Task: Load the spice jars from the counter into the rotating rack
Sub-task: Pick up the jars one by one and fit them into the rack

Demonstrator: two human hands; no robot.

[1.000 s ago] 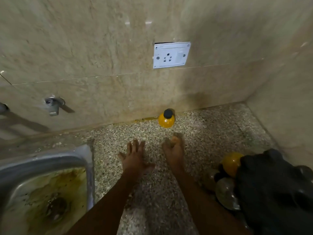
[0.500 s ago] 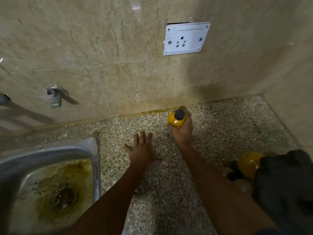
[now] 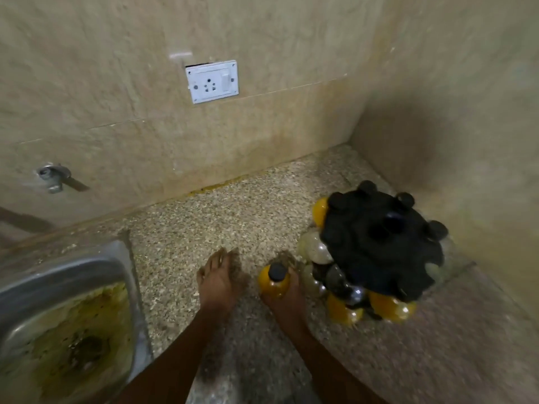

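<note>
The rack (image 3: 382, 243) in the corner already carries many jars, so the loading looks nearly done. The right hand (image 3: 284, 290) grips one yellow jar (image 3: 272, 282) just beside the rack, not yet slotted in. The left hand (image 3: 220, 278) rests flat, fingers straight, on the surface (image 3: 233, 208), where no other loose jars show.

Yellow black-capped spice jar (image 3: 274, 282): moved from back wall to beside black rotating rack (image 3: 379, 243), now gripped by right hand (image 3: 284, 290).
</note>
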